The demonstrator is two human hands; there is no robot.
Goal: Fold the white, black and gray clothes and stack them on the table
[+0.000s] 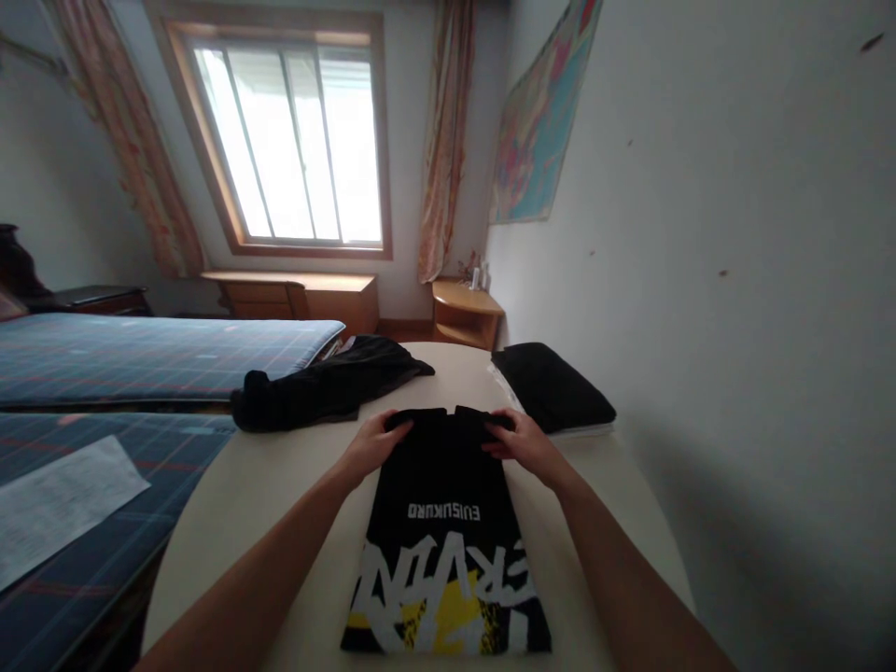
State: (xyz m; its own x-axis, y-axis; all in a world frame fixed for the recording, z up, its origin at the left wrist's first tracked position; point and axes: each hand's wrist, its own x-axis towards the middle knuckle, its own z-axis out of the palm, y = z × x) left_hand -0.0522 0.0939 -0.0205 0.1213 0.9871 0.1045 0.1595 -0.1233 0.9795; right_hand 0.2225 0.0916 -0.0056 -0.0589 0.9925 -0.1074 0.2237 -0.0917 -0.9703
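- Arm stretched forward, your left hand (374, 441) pinches the black printed shirt's (448, 476) far left corner!
- Your right hand (522, 439) grips its far right!
- Folded, the shirt lies on the round table (280, 523).

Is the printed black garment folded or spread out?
Folded: the printed black garment lies as a narrow, straight-sided panel on the table, its large lettering running right to the edges.

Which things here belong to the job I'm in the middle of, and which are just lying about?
In the job:
left hand and right hand, both holding the printed garment
table under it
probably the crumpled cloth and black pile, unheld on that table

Just lying about:
paper on the near mattress
map on the wall
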